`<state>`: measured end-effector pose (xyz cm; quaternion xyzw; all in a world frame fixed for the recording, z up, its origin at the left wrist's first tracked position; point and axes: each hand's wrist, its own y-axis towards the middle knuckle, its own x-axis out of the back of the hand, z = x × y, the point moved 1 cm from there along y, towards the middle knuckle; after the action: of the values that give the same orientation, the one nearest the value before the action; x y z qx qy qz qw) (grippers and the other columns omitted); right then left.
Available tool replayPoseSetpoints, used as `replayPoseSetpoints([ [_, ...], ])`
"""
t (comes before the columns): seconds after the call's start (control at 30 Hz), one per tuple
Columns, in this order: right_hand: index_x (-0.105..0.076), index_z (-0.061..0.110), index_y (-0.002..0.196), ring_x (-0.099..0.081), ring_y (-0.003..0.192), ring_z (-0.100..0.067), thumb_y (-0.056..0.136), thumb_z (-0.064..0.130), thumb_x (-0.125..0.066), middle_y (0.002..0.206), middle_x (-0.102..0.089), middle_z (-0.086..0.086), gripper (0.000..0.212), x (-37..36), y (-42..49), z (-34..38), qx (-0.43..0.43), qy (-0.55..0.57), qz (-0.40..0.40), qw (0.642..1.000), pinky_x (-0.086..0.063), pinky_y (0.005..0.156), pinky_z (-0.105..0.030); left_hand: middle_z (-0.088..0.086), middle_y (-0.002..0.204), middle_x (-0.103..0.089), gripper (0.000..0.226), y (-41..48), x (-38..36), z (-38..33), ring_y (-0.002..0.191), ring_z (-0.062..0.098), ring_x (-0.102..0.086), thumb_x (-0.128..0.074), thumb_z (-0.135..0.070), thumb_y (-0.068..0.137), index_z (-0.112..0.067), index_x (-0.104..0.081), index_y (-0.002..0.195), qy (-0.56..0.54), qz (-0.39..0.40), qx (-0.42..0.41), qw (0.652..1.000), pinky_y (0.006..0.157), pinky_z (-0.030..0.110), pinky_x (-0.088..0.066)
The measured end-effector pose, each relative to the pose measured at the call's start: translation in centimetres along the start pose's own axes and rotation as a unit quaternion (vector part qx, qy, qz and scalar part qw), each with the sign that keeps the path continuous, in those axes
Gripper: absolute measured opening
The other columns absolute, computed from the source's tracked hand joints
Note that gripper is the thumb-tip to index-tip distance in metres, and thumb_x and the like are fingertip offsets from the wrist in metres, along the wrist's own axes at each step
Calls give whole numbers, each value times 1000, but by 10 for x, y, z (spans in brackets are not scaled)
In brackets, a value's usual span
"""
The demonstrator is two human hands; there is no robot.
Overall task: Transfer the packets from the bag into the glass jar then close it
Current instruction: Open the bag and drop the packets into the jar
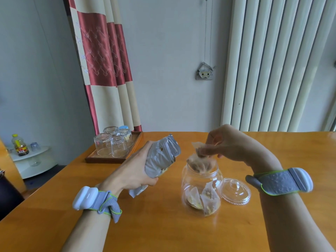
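A clear glass jar (pixel 201 190) stands open on the wooden table (pixel 163 224), with several mesh packets lying at its bottom. Its glass lid (pixel 236 191) lies upside up on the table just right of it. My left hand (pixel 134 171) is wrapped around a crumpled silver bag (pixel 161 159), held tilted with its open mouth pointing toward the jar. My right hand (pixel 227 142) hovers above the jar's mouth, its fingertips pinching translucent packets (pixel 201 160) that hang partly into the opening.
A wooden tray (pixel 101 158) with several upturned drinking glasses (pixel 112 144) sits at the table's far left. Behind it hangs a red and cream curtain (pixel 105 70). A low white shelf (pixel 31 157) with a bottle stands at the left.
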<state>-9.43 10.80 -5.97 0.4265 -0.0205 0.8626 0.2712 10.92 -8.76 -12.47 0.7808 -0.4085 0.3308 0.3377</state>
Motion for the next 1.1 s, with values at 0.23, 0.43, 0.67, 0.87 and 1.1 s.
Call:
replayPoseSetpoints([
  [0.23,-76,15,86,-68,61,-4,79,41,-85,86,-79,-1,28,-7,2,-1,-21,-42,13,999,-51,57,-22,-7,121,-65,88,0,1,-2,109,18,-68,-90,-20,67,-40,-40,137,-1,0,-4,1000,94,49,-58],
  [0.43,-77,18,91,-72,95,-10,87,36,-79,98,-76,8,19,-16,6,20,51,18,-40,998,-51,69,-19,-16,119,-64,88,0,0,-11,106,9,-66,-90,-18,68,-42,-41,137,0,9,-24,1000,91,41,-60],
  [0.67,-77,8,91,-61,80,-22,86,8,-70,87,-70,-4,8,-46,11,39,106,-49,3,993,-50,73,-33,-17,118,-61,89,2,-3,-26,105,8,-64,-87,-15,68,-42,-41,139,1,8,-58,998,85,35,-60],
  [0.87,-75,-1,87,-59,71,-28,82,-5,-61,80,-69,-14,15,-49,14,35,78,-81,-16,994,-49,64,-36,-18,118,-60,88,2,-5,-31,106,7,-62,-86,-14,68,-41,-42,139,8,8,-71,997,85,35,-58],
  [1.1,-80,9,94,-68,84,-28,83,6,-71,91,-73,-6,14,-45,11,37,110,-65,-22,992,-57,75,-39,-18,118,-60,86,2,-3,-30,106,7,-63,-87,-15,70,-39,-42,139,2,6,-71,997,87,36,-58],
])
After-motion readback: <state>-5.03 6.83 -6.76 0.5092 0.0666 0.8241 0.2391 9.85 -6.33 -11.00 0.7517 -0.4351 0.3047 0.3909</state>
